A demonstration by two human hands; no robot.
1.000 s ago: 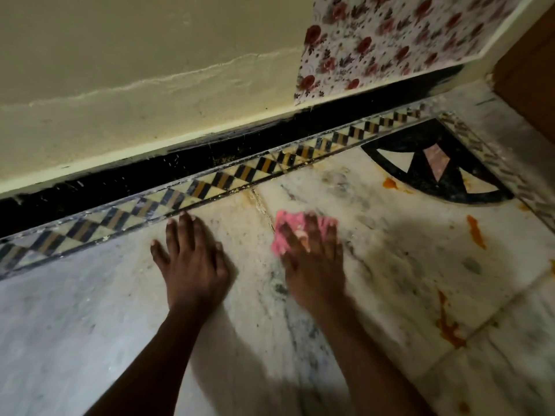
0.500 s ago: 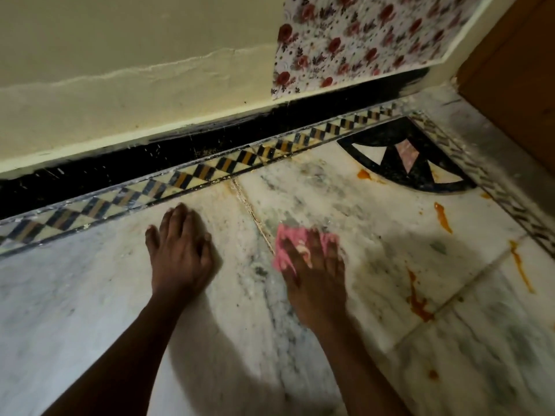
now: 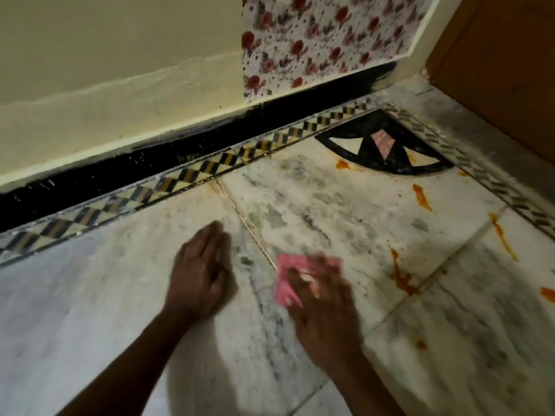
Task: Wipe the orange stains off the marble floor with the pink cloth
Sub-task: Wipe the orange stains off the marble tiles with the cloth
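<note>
My right hand [image 3: 324, 313] presses the pink cloth [image 3: 288, 277] flat on the marble floor [image 3: 345, 211], its fingers spread over the cloth and blurred by motion. My left hand [image 3: 201, 271] rests palm down on the floor to the left, fingers together, holding nothing. Orange stains lie to the right: a long smear [image 3: 402, 277] near the tile joint, a streak [image 3: 422, 198], a thin line [image 3: 503, 237], a blob [image 3: 342, 165] by the black inlay and a patch [image 3: 548, 294] at the right edge.
A black skirting [image 3: 180, 157] and a checked tile border [image 3: 210, 168] run along the cream wall. A black fan-shaped inlay [image 3: 387, 145] fills the corner. Floral paper [image 3: 315, 34] covers the wall above. A brown wooden panel [image 3: 510, 70] stands at right.
The view has swung right toward the corner. My right hand has slid the cloth nearer to me and a little right; my left hand has shifted closer to the right hand.
</note>
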